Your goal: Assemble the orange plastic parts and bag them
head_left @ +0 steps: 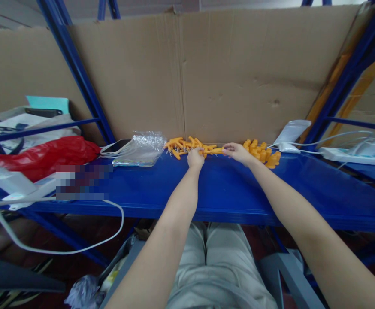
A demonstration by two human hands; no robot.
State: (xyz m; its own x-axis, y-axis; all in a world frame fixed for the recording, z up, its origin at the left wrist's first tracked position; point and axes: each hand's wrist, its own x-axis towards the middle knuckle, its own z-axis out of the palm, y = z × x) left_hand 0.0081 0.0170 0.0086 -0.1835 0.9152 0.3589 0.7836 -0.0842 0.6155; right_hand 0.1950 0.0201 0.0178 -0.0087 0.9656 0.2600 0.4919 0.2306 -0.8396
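Observation:
On a blue metal shelf (226, 189) my left hand (195, 158) is closed around one end of a long orange plastic piece (213, 150). My right hand (236, 151) pinches its other end. A loose pile of orange branched parts (182, 146), with what look like small metal springs among them, lies just left of my left hand. A second heap of stubby orange parts (263, 153) lies to the right of my right hand. Both forearms reach out over the shelf from below.
A crumpled clear plastic bag (142, 148) and a phone (116, 146) lie left of the parts. A red bag (46, 155) and white cables (55, 251) are further left. A power strip (355, 155) with a white charger (288, 148) lies at right. A cardboard sheet (222, 73) backs the shelf.

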